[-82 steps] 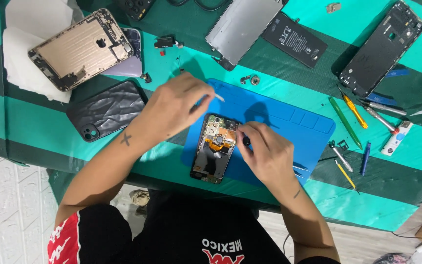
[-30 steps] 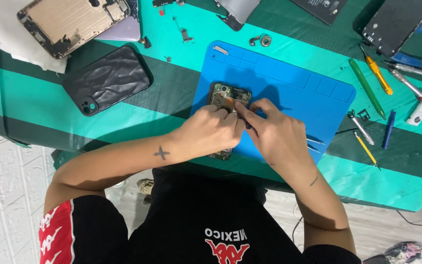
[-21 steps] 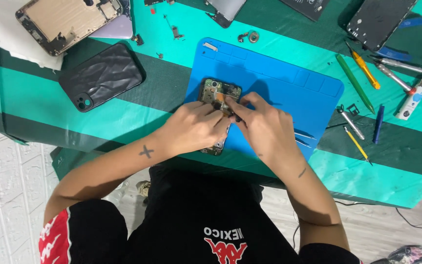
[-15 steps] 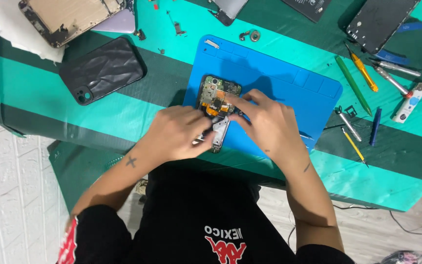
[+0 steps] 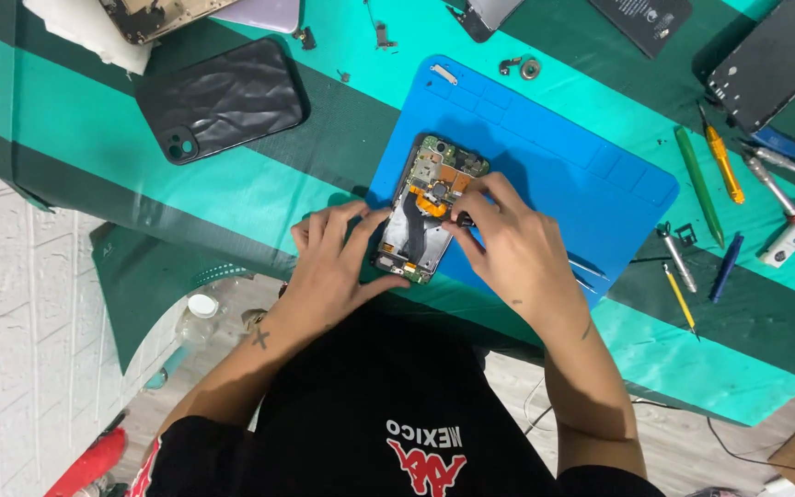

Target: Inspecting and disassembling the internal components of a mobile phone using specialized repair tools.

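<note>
An opened phone [image 5: 427, 204] with bare circuit boards and an orange flex cable lies on the blue work mat [image 5: 554, 156] at the table's near edge. My left hand [image 5: 338, 262] rests flat beside it, fingers touching its lower left side. My right hand [image 5: 508, 244] is pinched on a small dark tool [image 5: 461, 220] whose tip meets the phone's middle, next to the orange cable.
A black phone back cover [image 5: 223, 97] lies to the left on the green striped tablecloth [image 5: 94, 138]. Screwdrivers and picks [image 5: 720, 175] lie at the right, another dark phone frame [image 5: 775, 55] at the far right, small screws [image 5: 522, 66] above the mat.
My left hand has slid off the phone's top to its lower left side, uncovering the boards. My right hand stays on the phone with the tool.
</note>
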